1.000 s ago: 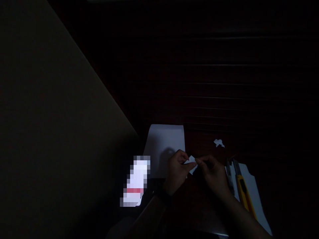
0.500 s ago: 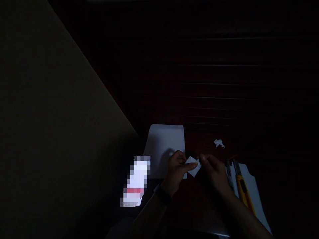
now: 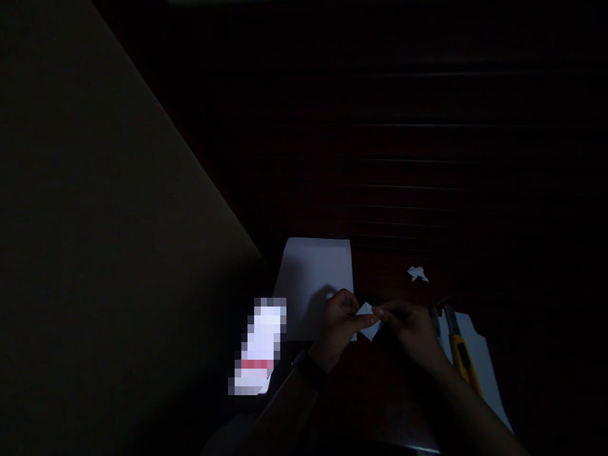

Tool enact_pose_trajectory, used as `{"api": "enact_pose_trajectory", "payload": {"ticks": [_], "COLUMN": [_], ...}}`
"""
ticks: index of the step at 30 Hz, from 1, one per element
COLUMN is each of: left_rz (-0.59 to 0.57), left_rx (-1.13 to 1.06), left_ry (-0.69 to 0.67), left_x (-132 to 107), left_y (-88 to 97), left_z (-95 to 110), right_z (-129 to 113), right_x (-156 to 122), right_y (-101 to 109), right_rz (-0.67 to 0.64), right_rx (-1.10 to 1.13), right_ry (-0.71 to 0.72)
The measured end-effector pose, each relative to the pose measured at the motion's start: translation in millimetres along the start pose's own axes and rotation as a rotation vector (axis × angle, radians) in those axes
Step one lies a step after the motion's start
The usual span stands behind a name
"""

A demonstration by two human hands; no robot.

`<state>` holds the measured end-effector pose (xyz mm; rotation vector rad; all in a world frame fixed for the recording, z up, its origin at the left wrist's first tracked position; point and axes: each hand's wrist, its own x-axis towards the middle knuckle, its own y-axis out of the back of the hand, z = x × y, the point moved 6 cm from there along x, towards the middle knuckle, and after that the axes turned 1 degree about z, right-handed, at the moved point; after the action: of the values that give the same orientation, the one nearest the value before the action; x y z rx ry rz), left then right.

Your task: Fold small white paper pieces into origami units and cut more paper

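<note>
Paper piece: a small white piece of paper (image 3: 369,318) with angular, folded-looking edges, held up between the two hands just off the near right corner of a larger sheet.
Left hand: the left hand (image 3: 338,323) is closed on the piece's left edge, thumb and fingertips pinching it. A dark wristband (image 3: 310,370) sits on that wrist.
Right hand: the right hand (image 3: 412,329) is closed on the right edge in the same kind of pinch, with its fingertips meeting the left hand's over the paper.
Step in hand: this looks like a fine fold or crease being worked into the piece.
Doing it well: keep both pinches close to the fold line, line up the edges before pressing, and press firmly only once they match. A piece this small slips or skews easily. The light is poor, so touch has to do much of the checking.
Sheet: a white sheet (image 3: 313,272) lies flat on the surface, behind and partly under the left hand.
Folded shape: a tiny white folded shape (image 3: 417,273) lies apart, beyond the right hand.
Knife: a yellow utility knife (image 3: 462,354) lies on another sheet of paper (image 3: 482,361) just right of the right forearm. Whether its blade is out cannot be told.
Surface: dark slatted wood (image 3: 394,190).
Left side: a blurred bright patch (image 3: 260,345) lies beside a plain tan panel (image 3: 95,253).
</note>
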<state>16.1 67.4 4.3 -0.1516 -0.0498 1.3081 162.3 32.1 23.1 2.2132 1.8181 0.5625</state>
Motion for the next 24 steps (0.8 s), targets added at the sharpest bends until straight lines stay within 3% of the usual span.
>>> {"api": "enact_pose_trajectory", "payload": {"ticks": [4,9,15,20,24], "left_rz": [-0.053,-0.121,-0.208,-0.222,-0.142], "left_rx": [0.047,0.098,0.213,0.174,0.062], "left_ry": [-0.044,-0.007,-0.036,-0.040,-0.002], "left_x": [2.9,3.3,-0.3,-1.8,0.7], "left_y": [0.4,-0.5,-5.3,-6.5,-1.7], "left_z": [-3.4,-7.2,-11.0,-6.6,-2.3], "right_z": [-2.1,-8.9,-9.5,-9.7,-6.7], "right_x": [-0.7,-2.8,-8.5,-7.4,-2.0], "right_y": [-1.8,-5.6,-12.4,-12.9,-10.2], "right_rz": [0.013,-0.025,-0.193,-0.224,-0.207], "right_rx": [-0.105,-0.239,-0.298,-0.155,0.031], "right_ry": [0.046,0.178,0.208,0.163,0.091]}}
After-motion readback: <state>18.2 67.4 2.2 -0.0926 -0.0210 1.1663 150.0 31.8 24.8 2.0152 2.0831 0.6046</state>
